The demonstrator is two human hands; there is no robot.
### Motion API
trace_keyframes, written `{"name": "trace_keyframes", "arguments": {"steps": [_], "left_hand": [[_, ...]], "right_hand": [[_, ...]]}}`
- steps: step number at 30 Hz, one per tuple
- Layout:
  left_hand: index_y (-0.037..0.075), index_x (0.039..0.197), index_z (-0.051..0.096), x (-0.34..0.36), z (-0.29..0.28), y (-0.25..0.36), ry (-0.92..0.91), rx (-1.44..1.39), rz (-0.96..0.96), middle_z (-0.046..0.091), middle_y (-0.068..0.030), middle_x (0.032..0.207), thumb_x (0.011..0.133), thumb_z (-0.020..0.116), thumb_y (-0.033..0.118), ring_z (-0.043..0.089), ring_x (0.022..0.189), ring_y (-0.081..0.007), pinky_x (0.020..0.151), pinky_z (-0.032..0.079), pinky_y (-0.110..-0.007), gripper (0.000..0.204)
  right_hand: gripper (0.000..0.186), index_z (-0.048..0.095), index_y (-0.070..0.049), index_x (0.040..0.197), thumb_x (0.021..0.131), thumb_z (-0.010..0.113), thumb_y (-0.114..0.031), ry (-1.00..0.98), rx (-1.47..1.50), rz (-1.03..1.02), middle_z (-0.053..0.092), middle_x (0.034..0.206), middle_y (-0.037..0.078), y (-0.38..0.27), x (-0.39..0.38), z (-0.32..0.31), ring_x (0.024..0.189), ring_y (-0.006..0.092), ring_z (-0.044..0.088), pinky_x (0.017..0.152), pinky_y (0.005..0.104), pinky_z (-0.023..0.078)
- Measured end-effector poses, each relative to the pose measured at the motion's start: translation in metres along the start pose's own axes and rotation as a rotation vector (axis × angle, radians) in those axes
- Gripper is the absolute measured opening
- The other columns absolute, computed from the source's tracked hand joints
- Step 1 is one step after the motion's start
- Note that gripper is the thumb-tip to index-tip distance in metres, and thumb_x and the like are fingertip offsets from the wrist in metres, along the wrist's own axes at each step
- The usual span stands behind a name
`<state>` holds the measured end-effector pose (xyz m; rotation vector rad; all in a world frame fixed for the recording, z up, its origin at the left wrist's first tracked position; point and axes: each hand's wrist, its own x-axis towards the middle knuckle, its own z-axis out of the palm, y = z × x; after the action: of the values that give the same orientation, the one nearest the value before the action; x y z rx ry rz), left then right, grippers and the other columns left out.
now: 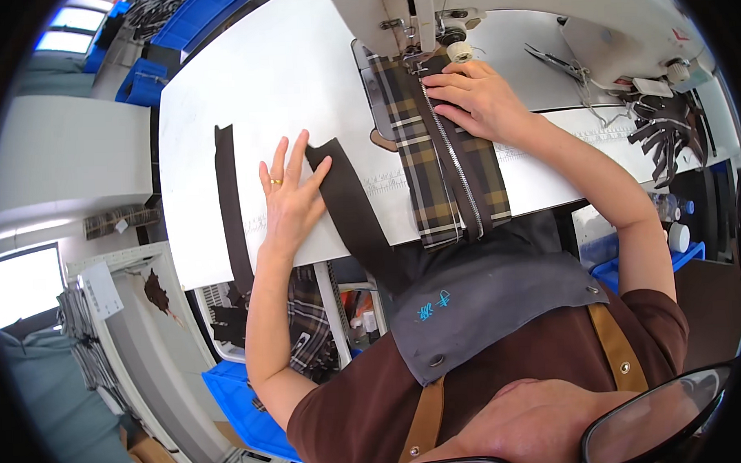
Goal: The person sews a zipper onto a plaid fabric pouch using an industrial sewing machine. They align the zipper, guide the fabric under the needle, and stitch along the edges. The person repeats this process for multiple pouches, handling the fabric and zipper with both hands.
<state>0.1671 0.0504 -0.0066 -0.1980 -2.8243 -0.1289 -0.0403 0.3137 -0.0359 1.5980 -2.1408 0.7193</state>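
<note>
My right hand (484,101) rests with fingers stretched out on a metal-toothed zipper (452,159) with dark brown tape. The zipper lies lengthwise on a plaid fabric piece (417,177) in brown, black and white, its far end under the needle area of a sewing machine (417,54). My left hand (292,193) is spread on the white table to the left, a ring on one finger. Its thumb touches the far end of a dark brown fabric strip (353,203), which hangs over the table's near edge toward my apron.
Another dark strip (230,204) lies farther left on the white table (203,98). Thread snips (554,62) lie behind my right arm. Dark strips (669,131) hang in a bunch at the right. Below the left edge are a blue bin (229,400) and plaid pieces (310,323).
</note>
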Motion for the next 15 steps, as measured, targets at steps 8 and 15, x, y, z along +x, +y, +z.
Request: {"name": "trace_keyframes", "arguments": {"steps": [8, 15], "left_hand": [[0.007, 0.111, 0.06, 0.032, 0.01, 0.021, 0.071, -0.098, 0.106, 0.059, -0.0049, 0.12, 0.071, 0.056, -0.001, 0.061, 0.102, -0.0195, 0.104, 0.027, -0.051, 0.041], [0.012, 0.116, 0.06, 0.111, 0.04, 0.052, 0.105, -0.095, 0.22, 0.056, -0.0024, 0.12, 0.078, 0.056, 0.008, 0.055, 0.106, -0.0204, 0.103, 0.025, -0.056, 0.039]], "right_hand": [[0.022, 0.065, -0.009, 0.096, 0.081, 0.065, -0.024, 0.0, -0.038, 0.032, 0.062, 0.11, -0.001, -0.003, -0.002, 0.0, 0.105, 0.0227, 0.053, 0.088, 0.0365, 0.044], [0.023, 0.064, -0.008, 0.096, 0.079, 0.065, -0.023, -0.015, -0.013, 0.036, 0.062, 0.111, 0.001, -0.004, -0.001, 0.002, 0.103, 0.0226, 0.054, 0.088, 0.0366, 0.044]]}}
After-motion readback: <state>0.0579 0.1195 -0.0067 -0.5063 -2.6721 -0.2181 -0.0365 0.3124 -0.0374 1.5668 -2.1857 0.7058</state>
